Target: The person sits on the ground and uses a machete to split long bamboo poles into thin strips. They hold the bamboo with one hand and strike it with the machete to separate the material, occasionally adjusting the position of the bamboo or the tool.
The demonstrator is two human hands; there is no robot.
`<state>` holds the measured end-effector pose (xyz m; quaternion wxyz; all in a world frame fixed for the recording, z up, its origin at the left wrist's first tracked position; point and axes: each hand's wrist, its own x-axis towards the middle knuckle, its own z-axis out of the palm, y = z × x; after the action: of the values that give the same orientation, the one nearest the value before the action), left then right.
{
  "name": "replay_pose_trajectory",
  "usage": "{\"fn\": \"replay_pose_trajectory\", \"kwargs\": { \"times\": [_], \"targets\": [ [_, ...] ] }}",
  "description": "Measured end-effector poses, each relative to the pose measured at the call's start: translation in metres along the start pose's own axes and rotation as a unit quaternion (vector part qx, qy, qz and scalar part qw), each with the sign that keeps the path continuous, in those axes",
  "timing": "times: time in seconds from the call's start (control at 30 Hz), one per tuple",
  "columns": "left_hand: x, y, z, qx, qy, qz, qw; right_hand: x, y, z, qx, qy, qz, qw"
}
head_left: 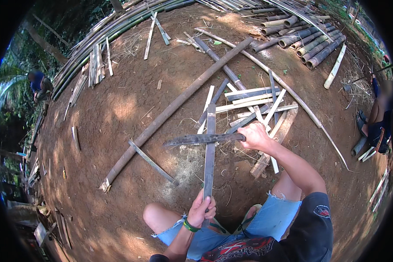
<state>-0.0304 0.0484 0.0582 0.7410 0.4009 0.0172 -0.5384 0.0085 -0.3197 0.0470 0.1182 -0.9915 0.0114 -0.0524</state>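
Note:
My left hand [201, 208] is closed round the lower end of a dark, flat bamboo strip [210, 162], which points away from me over the ground. In my right hand [254, 136] is the handle of a long dark machete [192, 139]. Its blade points left and crosses over the strip, a little above the middle. Whether the blade touches the strip or passes just above it, I cannot tell. Beyond the machete lies a loose pile of split bamboo strips [249, 102], some pale and some dark.
A long bamboo pole [179, 102] lies diagonally on the dirt, with a curved strip [153, 162] by it. A thinner pole [288, 87] runs to the right. Stacked bamboo poles [310, 43] lie at the far right. One person [41, 85] is at far left, another [377, 113] at right.

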Motion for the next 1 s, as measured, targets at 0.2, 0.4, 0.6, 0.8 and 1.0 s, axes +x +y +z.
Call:
{"fn": "replay_pose_trajectory", "kwargs": {
  "times": [0.2, 0.4, 0.6, 0.8, 1.0],
  "targets": [
    [-0.009, -0.012, -0.003, -0.019, 0.022, 0.010, 1.000, 0.010, 0.008, -0.018, 0.039, 0.028, 0.058, 0.997],
    [-0.024, -0.012, 0.014, 0.005, -0.016, 0.011, 1.000, 0.024, 0.034, -0.024, 0.049, 0.018, 0.164, 0.985],
    [-0.019, -0.011, 0.017, 0.072, 0.011, 0.033, 0.997, 0.008, 0.014, -0.009, 0.045, 0.036, 0.038, 0.998],
    [-0.023, -0.013, 0.005, 0.015, 0.013, 0.026, 0.999, 0.005, -0.012, -0.024, 0.065, -0.017, 0.038, 0.997],
    [-0.035, -0.021, 0.004, -0.104, -0.076, 0.007, 0.992, 0.006, 0.024, -0.017, 0.090, 0.074, 0.113, 0.987]
  ]
}}
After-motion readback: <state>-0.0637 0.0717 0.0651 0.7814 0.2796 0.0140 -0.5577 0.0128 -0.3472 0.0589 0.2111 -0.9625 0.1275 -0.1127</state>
